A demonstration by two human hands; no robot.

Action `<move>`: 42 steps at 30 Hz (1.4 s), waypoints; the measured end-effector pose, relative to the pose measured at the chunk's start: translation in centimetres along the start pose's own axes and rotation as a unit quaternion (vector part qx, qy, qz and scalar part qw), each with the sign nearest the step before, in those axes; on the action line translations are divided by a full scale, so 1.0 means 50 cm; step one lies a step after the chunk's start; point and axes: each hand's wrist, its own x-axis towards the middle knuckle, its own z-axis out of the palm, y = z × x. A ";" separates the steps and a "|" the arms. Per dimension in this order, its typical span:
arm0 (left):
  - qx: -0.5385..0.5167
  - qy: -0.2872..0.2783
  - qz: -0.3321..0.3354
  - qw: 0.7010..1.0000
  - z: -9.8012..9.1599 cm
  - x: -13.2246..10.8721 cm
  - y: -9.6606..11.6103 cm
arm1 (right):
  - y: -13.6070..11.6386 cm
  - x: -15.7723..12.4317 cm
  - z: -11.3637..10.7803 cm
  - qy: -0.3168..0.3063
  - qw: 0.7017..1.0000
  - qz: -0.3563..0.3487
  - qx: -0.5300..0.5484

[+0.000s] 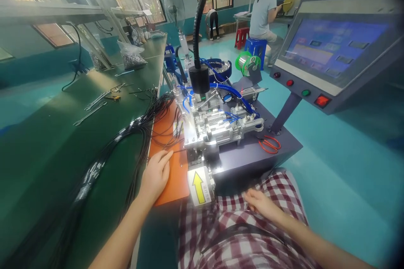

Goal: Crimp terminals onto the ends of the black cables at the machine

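My left hand (155, 176) rests over the orange plate (176, 180), its thumb and forefinger pinching a thin black cable (179, 151) that points at the metal machine (217, 124). Close by that hand, a sign with a yellow arrow (198, 187) is fixed to the machine's front. My right hand (259, 202) is closed above my lap, in front of the machine's dark base; whatever is in its curled fingers, if anything, is hidden. A long bundle of black cables (121, 134) runs along the table edge beside my left forearm.
A control screen (334, 50) with buttons stands at the right. Red-handled scissors (269, 144) lie on the base (240, 155). Behind are a green wire spool (248, 64) and a seated person (261, 17). Metal tools (96, 101) and a bag of small parts (131, 55) lie on the green table (63, 134).
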 end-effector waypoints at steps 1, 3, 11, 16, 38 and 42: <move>-0.004 -0.003 -0.003 1.000 0.000 -0.001 0.000 | 0.004 0.002 0.003 -0.005 1.000 0.003 -0.001; -0.010 -0.010 -0.010 1.000 -0.001 -0.004 0.002 | 0.012 0.004 0.011 -0.017 1.000 0.010 -0.004; -0.024 -0.068 -0.050 0.996 -0.021 0.005 0.028 | 0.005 0.011 0.031 -0.075 0.997 0.013 -0.031; -0.026 -0.119 -0.169 0.978 -0.143 -0.028 -0.006 | -0.006 -0.014 -0.014 -0.068 0.997 0.028 -0.028; -0.492 -0.131 -0.393 0.766 -0.163 -0.028 0.130 | -0.329 -0.139 0.072 -0.090 0.936 -0.287 -0.184; -0.387 -0.151 -0.261 0.872 -0.123 -0.019 0.139 | -0.344 -0.118 0.129 -0.056 0.891 -0.430 -0.139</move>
